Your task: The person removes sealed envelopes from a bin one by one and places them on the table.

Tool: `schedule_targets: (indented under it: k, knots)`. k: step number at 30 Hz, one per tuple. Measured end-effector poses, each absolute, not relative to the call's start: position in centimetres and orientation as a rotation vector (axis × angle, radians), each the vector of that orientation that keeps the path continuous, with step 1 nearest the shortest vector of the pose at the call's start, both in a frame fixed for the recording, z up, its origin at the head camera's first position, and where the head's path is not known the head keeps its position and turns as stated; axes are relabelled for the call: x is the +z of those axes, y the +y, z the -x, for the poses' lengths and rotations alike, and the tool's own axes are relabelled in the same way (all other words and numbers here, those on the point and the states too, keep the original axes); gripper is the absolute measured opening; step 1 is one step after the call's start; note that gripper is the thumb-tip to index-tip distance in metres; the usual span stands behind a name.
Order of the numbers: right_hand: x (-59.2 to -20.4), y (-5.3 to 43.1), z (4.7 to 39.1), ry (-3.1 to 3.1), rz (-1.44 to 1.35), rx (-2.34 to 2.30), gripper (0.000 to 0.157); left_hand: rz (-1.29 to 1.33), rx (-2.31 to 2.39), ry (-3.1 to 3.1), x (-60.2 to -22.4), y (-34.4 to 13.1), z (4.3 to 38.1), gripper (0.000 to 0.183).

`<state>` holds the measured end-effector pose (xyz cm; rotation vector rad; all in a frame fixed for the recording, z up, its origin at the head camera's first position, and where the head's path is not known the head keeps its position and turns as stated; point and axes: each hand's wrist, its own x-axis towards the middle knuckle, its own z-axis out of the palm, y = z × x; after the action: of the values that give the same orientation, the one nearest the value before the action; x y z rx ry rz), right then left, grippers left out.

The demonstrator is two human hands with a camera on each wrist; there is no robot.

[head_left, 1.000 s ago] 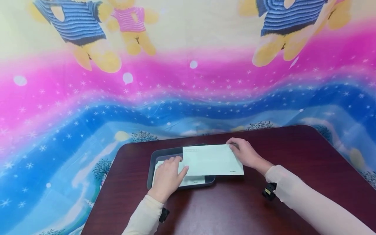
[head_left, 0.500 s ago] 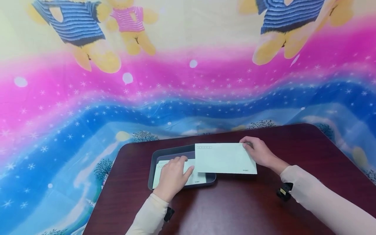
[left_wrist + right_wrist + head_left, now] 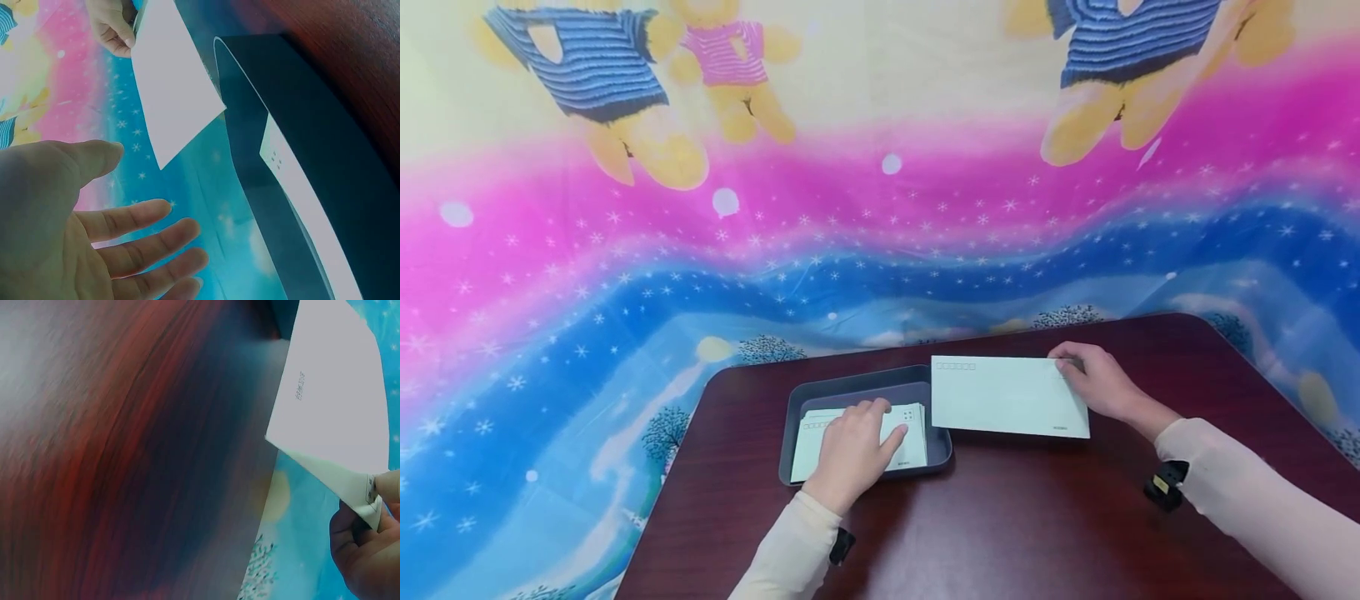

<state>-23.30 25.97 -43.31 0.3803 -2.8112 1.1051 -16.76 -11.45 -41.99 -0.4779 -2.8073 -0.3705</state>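
My right hand (image 3: 1097, 379) pinches a white envelope (image 3: 1007, 396) by its far right corner and holds it over the table, just right of the tray. In the right wrist view that corner bends between thumb and fingers (image 3: 353, 544). Small postcode boxes are printed at the envelope's upper left. My left hand (image 3: 856, 450) hovers above the dark grey tray (image 3: 865, 383), its fingers spread and loosely bent with nothing in them, as the left wrist view shows. Inside the tray lies a stack of similar envelopes (image 3: 912, 450), partly hidden by that hand.
The dark red-brown wooden table (image 3: 1000, 517) has rounded far corners. Behind it hangs a colourful cloth (image 3: 880, 208) printed with bears and snowflakes, close to the table's far edge. Both wrists carry small black cameras (image 3: 1165, 485).
My right hand has carried the envelope rightward, off the tray and clear of the stack. The left hand has shifted slightly right above the tray.
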Motion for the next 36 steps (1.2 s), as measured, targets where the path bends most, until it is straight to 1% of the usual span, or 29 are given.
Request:
schedule_targets:
  k: [8, 20, 36]
  knots:
    - [-43.8, 28.2, 23.1, -2.830, -0.369, 1.073, 0.024, 0.535, -0.351, -2.824, -42.2, -9.8, 16.9, 0.035]
    - [-44.0, 29.9, 22.6, -2.830, -0.363, 1.062, 0.025, 0.578, -0.368, -2.853, -42.4, -7.4, 17.1, 0.035]
    - [-44.3, 32.4, 22.6, -2.879, -0.336, 1.008, 0.029, 0.625, -0.346, -2.834, -43.0, -6.0, 17.3, 0.035]
